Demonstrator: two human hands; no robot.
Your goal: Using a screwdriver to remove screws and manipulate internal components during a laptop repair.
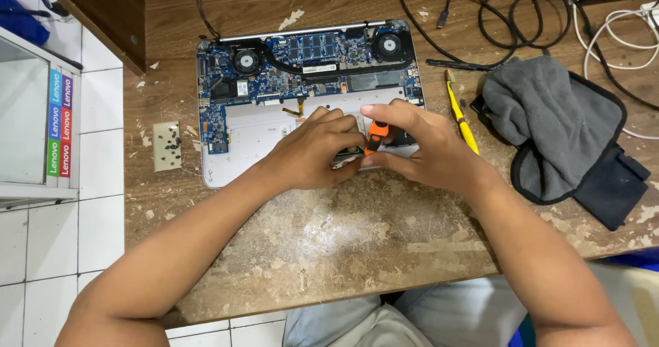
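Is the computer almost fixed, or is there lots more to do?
Done: the laptop lies open with its back cover off, showing the blue board and two fans. Small dark screws sit on a pale pad. In hand: the right hand holds an orange-handled screwdriver at the laptop's front edge while the left hand steadies there. Left: no cover is back on, so probably plenty.

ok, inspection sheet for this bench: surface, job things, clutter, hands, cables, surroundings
Surface: worn wooden table, flaking.
Job's things: opened laptop, two fans and board exposed; orange-handled screwdriver.
Clutter: yellow toothbrush, grey cloth, small tile with dark screws.
Hands: left hand on the laptop's lower edge; right hand in a grip on the screwdriver.
Cables: black cables and white cables, top right.
Surroundings: white tiled floor.
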